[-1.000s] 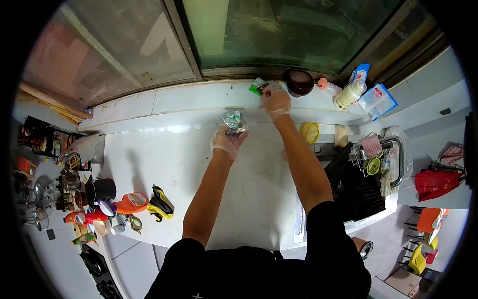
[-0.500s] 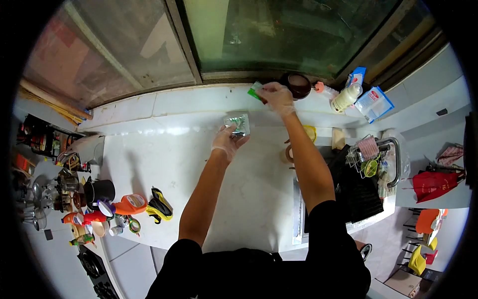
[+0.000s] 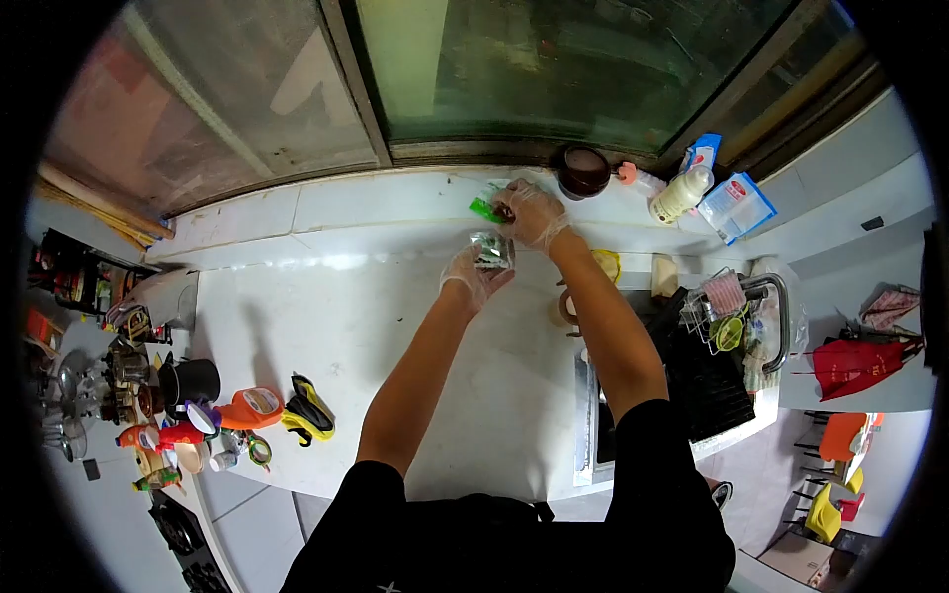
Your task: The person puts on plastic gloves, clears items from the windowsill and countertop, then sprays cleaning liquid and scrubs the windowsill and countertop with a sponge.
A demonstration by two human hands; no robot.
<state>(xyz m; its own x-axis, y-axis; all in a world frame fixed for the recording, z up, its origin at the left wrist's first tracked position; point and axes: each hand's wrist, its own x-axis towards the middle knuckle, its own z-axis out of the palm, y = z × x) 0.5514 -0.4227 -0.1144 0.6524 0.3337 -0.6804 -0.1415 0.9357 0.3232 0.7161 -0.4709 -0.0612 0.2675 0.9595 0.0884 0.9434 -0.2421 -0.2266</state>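
Both my hands wear clear plastic gloves and are close together above the back of the white counter (image 3: 395, 395). My left hand (image 3: 473, 276) is closed on a small packet (image 3: 491, 251) with a shiny, see-through look and green print. Just above and to the right, my right hand (image 3: 537, 215) pinches a bright green sachet (image 3: 486, 209) beside the ledge. My fingers hide part of it, and I cannot make out what either packet contains.
On the window ledge (image 3: 346, 208) stand a dark brown bowl (image 3: 583, 172), a white bottle (image 3: 680, 196) and a blue-and-white pouch (image 3: 736, 208). A roll of tape (image 3: 565, 307) lies near my right forearm. Scissors (image 3: 308, 409) and an orange bottle (image 3: 253, 408) are at left; a sink tap (image 3: 781, 321) is at right.
My left hand has moved right and my right hand slightly left and down, bringing the two packets nearly together. The view has shifted slightly.
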